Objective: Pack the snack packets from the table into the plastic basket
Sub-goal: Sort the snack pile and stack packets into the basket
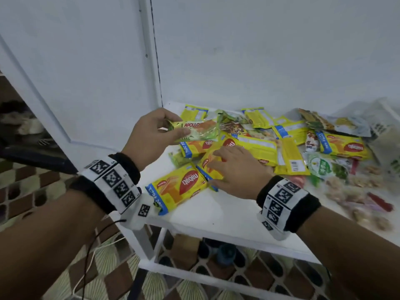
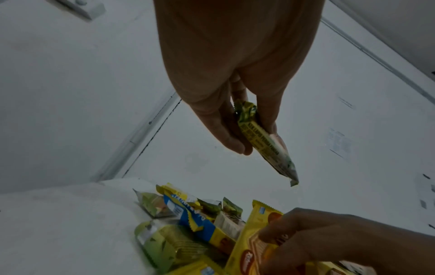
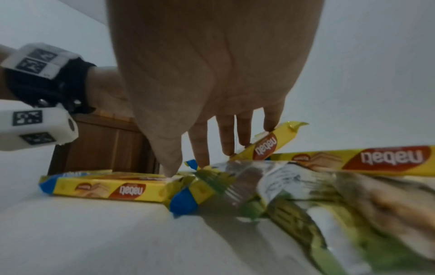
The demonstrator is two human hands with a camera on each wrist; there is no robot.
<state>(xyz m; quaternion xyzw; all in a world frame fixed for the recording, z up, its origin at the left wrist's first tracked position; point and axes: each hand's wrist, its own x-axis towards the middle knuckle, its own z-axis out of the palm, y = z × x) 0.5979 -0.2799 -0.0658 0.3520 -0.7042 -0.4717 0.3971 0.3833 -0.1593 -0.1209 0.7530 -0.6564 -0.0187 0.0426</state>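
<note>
Pinching a green Apollo cake packet (image 1: 195, 131) between thumb and fingers, the left hand (image 1: 151, 137) holds it clear above the heap, likely ready for packing. The right hand (image 1: 236, 167) lies with fingers spread on a yellow Nabati wafer packet (image 1: 211, 162) on the white tabletop (image 1: 227, 215), probably to gather it. A pale plastic basket (image 1: 385, 126), blurred, stands well beyond both fingertips.

Dim wrist cams (blurry edges)

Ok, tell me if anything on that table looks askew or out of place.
One yellow Nabati packet lies at the table's front-left edge, its corner poking past the rim. The other packets sit in a loose overlapping heap, not in rows. Nothing looks torn or spilled. The basket isn't clearly visible.
</note>
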